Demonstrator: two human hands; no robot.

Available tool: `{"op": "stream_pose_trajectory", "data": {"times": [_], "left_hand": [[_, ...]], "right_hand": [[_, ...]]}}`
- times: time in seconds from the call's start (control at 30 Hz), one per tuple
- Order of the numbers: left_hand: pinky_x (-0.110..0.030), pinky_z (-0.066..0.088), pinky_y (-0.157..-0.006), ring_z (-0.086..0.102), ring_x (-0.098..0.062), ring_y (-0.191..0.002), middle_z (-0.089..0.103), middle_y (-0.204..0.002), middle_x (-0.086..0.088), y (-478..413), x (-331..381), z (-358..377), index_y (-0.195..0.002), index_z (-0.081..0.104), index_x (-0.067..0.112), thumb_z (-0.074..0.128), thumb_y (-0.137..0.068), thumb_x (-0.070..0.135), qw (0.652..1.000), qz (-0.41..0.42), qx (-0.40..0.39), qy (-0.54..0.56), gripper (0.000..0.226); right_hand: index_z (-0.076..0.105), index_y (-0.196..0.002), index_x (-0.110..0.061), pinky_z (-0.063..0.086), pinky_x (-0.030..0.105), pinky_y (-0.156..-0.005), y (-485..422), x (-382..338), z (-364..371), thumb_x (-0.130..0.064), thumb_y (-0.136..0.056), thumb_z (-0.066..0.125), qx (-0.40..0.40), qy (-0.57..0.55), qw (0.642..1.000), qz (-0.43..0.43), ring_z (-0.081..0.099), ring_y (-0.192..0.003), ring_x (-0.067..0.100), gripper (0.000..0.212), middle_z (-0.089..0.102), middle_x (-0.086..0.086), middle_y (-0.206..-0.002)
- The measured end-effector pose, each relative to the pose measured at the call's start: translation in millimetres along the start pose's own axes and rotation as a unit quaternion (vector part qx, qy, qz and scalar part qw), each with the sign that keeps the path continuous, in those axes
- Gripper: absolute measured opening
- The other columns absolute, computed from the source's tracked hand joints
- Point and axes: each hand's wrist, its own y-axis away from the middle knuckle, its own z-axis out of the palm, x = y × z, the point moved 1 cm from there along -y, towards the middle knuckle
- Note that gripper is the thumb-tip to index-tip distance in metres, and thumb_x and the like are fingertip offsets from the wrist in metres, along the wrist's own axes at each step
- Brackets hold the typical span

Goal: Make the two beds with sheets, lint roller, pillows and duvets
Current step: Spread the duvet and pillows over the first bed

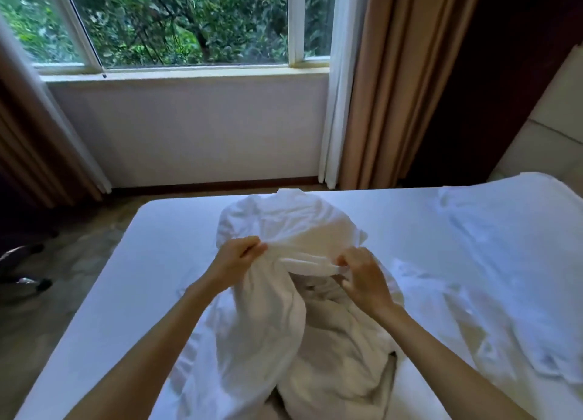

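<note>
Bedroom under window [189,25]: bed [120,277] smooth and white, apparently sheeted; bunched white linen [262,340] mid-bed, its folded edge pinched in the grip of left hand [235,260] and right hand [362,277]; second crumpled piece [504,262] alongside; pillows, spread duvets and lint rolling judged outstanding.

Daylight enters a wide white-framed window [189,22] in the far white wall [189,129], trees outside. Tan curtains [394,82] hang right, brown curtains [28,142] left. A wheeled chair base [22,268] stands on the patterned floor [79,246] at left.
</note>
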Motion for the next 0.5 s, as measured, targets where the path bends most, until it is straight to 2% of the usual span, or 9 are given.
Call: {"op": "stream_pose_trajectory", "data": {"times": [0.07,0.17,0.27,0.33,0.37,0.43,0.5], "left_hand": [[-0.021,0.027,-0.055,0.035,-0.003,-0.052,0.037,-0.053,0.01,-6,-3,-2,-0.057,0.037,0.012,0.051,-0.097,0.022,0.996,-0.049,0.038,0.059,0.043],[-0.031,0.039,-0.067,0.048,-0.014,-0.07,0.053,-0.073,-0.005,-13,-7,-17,-0.076,0.057,-0.002,0.048,-0.097,0.033,0.972,-0.103,0.12,0.175,0.042],[-0.033,0.043,-0.072,0.053,-0.017,-0.075,0.059,-0.079,-0.003,-16,-10,-54,-0.076,0.066,0.017,0.048,-0.098,0.032,0.919,-0.129,0.18,0.327,0.033],[-0.035,0.044,-0.074,0.056,-0.017,-0.074,0.062,-0.078,-0.002,-18,-8,-80,-0.074,0.068,0.022,0.049,-0.097,0.037,0.897,-0.108,0.177,0.39,0.033],[-0.035,0.046,-0.074,0.057,-0.016,-0.074,0.062,-0.077,0.0,-19,-2,-91,-0.075,0.067,0.023,0.047,-0.096,0.039,0.891,-0.092,0.177,0.408,0.033],[-0.03,0.051,-0.074,0.061,-0.014,-0.074,0.062,-0.079,-0.001,-19,18,-108,-0.079,0.062,0.021,0.043,-0.098,0.04,0.885,-0.058,0.183,0.425,0.032],[-0.024,0.052,-0.069,0.061,-0.012,-0.071,0.061,-0.075,-0.001,-16,39,-123,-0.079,0.057,0.019,0.04,-0.1,0.038,0.88,-0.025,0.19,0.435,0.033]], "right_hand": [[0.057,-0.072,-0.012,0.04,0.029,-0.052,7,4,3,-0.002,-0.066,0.077,-0.012,-0.009,1.0,0.02,0.05,-0.062,0.017,0.022,0.058,0.002,-0.07],[0.055,-0.069,-0.016,0.046,0.037,-0.054,16,16,12,-0.005,-0.074,0.067,-0.055,-0.027,0.997,0.045,0.048,-0.061,0.013,0.018,0.056,-0.004,-0.068],[0.059,-0.075,-0.018,0.047,0.026,-0.065,25,30,18,-0.01,-0.08,0.063,-0.107,-0.069,0.982,0.14,0.055,-0.069,0.011,0.011,0.06,-0.006,-0.076],[0.061,-0.081,-0.018,0.042,0.015,-0.064,27,40,22,-0.012,-0.083,0.062,-0.095,-0.087,0.97,0.206,0.058,-0.073,0.011,0.007,0.062,-0.004,-0.082],[0.062,-0.087,-0.017,0.041,0.016,-0.064,25,44,23,-0.012,-0.084,0.061,-0.079,-0.091,0.965,0.235,0.058,-0.076,0.014,0.005,0.062,-0.001,-0.087],[0.06,-0.105,-0.012,0.043,0.024,-0.071,13,47,24,-0.011,-0.084,0.06,-0.052,-0.102,0.952,0.282,0.058,-0.085,0.019,0.022,0.06,0.006,-0.102],[0.052,-0.123,-0.015,0.044,0.03,-0.082,-9,39,25,-0.019,-0.082,0.065,-0.053,-0.113,0.947,0.295,0.054,-0.101,0.024,0.043,0.054,0.008,-0.116]]}}
